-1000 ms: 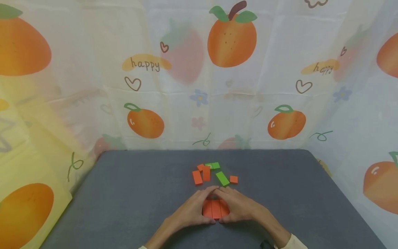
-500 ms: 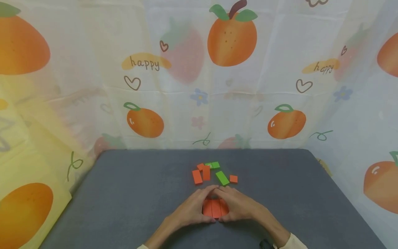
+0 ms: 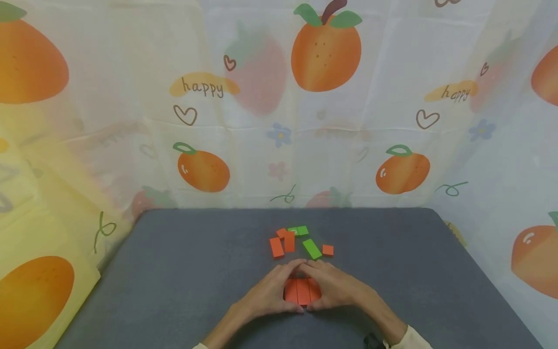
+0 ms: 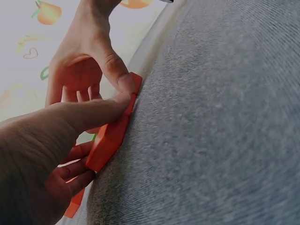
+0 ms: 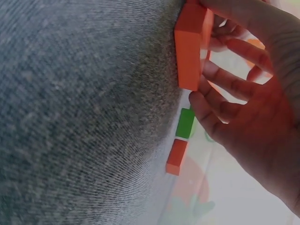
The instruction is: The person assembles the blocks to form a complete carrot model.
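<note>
Three orange blocks (image 3: 303, 292) lie side by side on the grey tabletop, framed by both hands in the head view. The left hand (image 3: 267, 293) curves round their left end, its thumb along the near edge. From the other side the right hand (image 3: 339, 289) cups the right end, thumb also at the near edge. Fingertips of both hands meet beyond the far edge. Thumb and fingers span an orange block (image 4: 107, 144) in the left wrist view. Another view, from the right wrist, has fingers beside an orange block (image 5: 189, 51). Parts of the outer blocks are hidden by the hands.
Beyond the hands lie loose blocks: orange ones (image 3: 276, 247), a slanted green block (image 3: 312, 249), small green blocks (image 3: 298, 231) and a small orange block (image 3: 328, 250). A fruit-printed cloth (image 3: 261, 160) hangs behind the grey table (image 3: 187, 271).
The hands and blocks look almost the same; the head view has shifted very slightly.
</note>
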Demonstrator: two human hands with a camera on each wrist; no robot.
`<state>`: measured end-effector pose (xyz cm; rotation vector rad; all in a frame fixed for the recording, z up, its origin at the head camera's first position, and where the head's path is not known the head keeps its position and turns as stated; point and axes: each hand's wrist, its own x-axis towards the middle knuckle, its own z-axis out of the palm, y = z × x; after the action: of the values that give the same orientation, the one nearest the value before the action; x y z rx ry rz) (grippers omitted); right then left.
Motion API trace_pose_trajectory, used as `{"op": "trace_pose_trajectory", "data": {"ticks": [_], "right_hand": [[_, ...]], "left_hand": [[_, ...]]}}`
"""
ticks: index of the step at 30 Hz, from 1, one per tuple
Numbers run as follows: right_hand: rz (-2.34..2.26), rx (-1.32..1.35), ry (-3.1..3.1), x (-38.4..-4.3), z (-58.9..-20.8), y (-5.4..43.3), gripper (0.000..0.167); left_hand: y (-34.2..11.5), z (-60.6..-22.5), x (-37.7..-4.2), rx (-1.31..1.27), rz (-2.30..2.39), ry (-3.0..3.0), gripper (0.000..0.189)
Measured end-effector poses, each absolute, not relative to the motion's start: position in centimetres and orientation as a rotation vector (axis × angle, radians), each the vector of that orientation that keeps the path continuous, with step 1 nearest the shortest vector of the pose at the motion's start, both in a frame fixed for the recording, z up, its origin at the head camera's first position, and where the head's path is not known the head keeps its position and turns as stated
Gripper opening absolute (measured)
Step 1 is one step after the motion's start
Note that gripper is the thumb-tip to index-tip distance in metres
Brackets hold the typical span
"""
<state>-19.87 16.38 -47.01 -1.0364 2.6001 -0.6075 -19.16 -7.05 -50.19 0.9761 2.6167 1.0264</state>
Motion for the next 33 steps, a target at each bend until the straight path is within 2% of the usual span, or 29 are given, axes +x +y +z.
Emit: {"op": "trace_pose_trajectory", "data": {"ticks": [22, 33], "right_hand": [[-0.6, -1.082, 2.596, -19.98, -46.91, 16.25, 0.079], [-0.594, -1.096, 2.579, -20.11, -46.89, 16.26, 0.081]], "left_hand": [[-6.76, -50.26, -18.82, 0.957, 1.039, 2.653, 0.099], [-6.83, -50.28, -18.98, 0.975, 1.041, 2.637, 0.1]]}}
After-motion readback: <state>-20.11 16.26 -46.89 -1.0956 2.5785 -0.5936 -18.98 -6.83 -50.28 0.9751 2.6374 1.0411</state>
